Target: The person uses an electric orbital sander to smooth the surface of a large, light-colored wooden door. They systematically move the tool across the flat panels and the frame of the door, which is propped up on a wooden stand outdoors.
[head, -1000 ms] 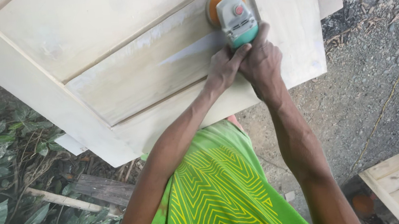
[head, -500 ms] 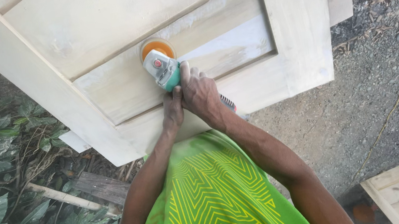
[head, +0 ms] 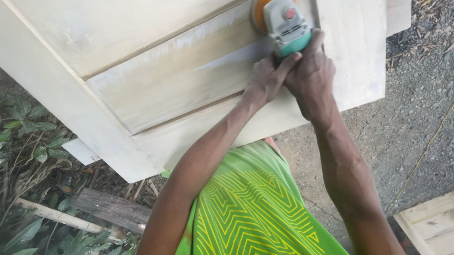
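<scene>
Both hands, L [head: 265, 82] & R [head: 311, 73], clamped round sander [head: 282, 19] body, orange disc beyond fingertips on door panel [head: 177, 82].

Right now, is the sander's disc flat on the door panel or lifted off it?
Flat on it. The sander's orange disc lies against the pale wooden door panel, with both hands, left hand and right hand, gripping its green body. Running or not: cannot tell.

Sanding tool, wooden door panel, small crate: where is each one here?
sanding tool [head: 283, 17], head view, on its grey body behind the orange disc.
wooden door panel [head: 177, 82], head view, on the pale cross rail.
small crate [head: 451, 225], head view, on its top slats.
</scene>
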